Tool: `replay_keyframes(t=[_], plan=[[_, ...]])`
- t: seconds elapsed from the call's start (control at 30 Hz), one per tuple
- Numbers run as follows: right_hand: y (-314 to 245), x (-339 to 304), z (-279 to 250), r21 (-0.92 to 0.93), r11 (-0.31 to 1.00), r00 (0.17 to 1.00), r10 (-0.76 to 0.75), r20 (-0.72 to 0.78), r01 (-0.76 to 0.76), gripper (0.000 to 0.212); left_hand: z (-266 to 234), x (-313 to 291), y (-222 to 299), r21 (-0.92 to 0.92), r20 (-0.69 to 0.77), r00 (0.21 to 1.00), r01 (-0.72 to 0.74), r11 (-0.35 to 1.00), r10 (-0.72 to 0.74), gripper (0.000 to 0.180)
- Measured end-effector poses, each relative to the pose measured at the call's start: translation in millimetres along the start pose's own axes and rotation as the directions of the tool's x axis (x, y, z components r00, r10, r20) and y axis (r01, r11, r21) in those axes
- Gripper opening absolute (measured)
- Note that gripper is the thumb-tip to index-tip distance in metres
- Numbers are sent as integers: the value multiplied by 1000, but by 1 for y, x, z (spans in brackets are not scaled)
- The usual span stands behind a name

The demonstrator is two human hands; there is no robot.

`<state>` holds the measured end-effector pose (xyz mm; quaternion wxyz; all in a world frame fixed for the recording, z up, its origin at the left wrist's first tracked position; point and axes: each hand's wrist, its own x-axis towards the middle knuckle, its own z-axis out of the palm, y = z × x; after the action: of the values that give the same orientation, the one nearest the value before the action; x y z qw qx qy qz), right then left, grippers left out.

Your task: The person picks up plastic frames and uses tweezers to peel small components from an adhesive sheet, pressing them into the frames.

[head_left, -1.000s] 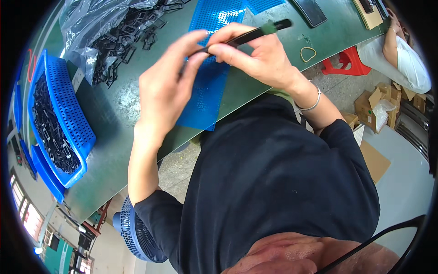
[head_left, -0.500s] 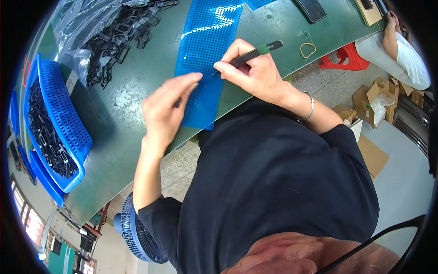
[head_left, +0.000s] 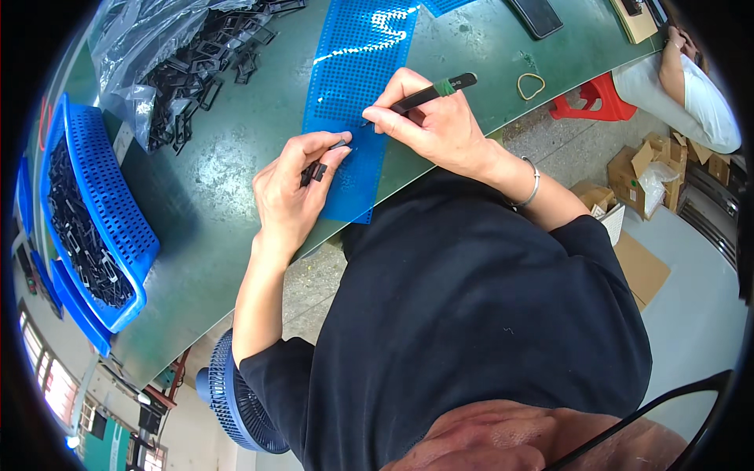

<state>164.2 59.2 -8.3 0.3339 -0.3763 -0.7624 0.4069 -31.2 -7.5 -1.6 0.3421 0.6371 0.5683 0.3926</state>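
Observation:
My right hand (head_left: 452,137) grips black tweezers (head_left: 420,98) with a green band near the back end. Their tip points down at a blue plastic sheet (head_left: 361,82) covered in rows of small dots. Just left of the tip, my left hand (head_left: 287,188) is closed around small black plastic parts (head_left: 314,173). One sits in the palm, and a sliver of another shows between thumb and forefinger; their exact shape is mostly hidden by the fingers. Both hands are over the sheet's near half, with a small gap between them.
Black rectangular frames (head_left: 206,61) spill from a clear plastic bag (head_left: 135,59) at the far left. A blue basket (head_left: 126,212) holds many more. A phone (head_left: 536,17) and rubber band (head_left: 530,86) lie on the green table (head_left: 212,196). Another person (head_left: 699,102) sits far right; a fan (head_left: 236,400) stands below left.
My left hand has shifted slightly right and turned, bringing the black parts into sight. My right hand and the tweezers have moved a little to the left.

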Motion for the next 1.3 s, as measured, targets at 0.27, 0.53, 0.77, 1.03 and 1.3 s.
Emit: replay_keyframes(t=[0.27,0.53,0.77,1.03,1.3], plan=[[-25,1,12,666,727,975,224,0,-167,14,1,0,-6,45,-42,993,-104,994,106,17],[-17,1,23,652,741,980,201,14,-161,15,0,2,-2,-19,-30,999,-17,1000,16,18],[-19,2,23,616,767,976,215,17,-180,14,-2,1,-1,20,-29,999,-41,999,41,18],[-17,0,23,631,757,978,210,10,-169,14,-1,0,-2,18,-33,998,-48,999,48,17],[-16,2,24,596,788,981,196,-6,-154,14,-2,2,-1,21,-30,998,-62,998,63,17]])
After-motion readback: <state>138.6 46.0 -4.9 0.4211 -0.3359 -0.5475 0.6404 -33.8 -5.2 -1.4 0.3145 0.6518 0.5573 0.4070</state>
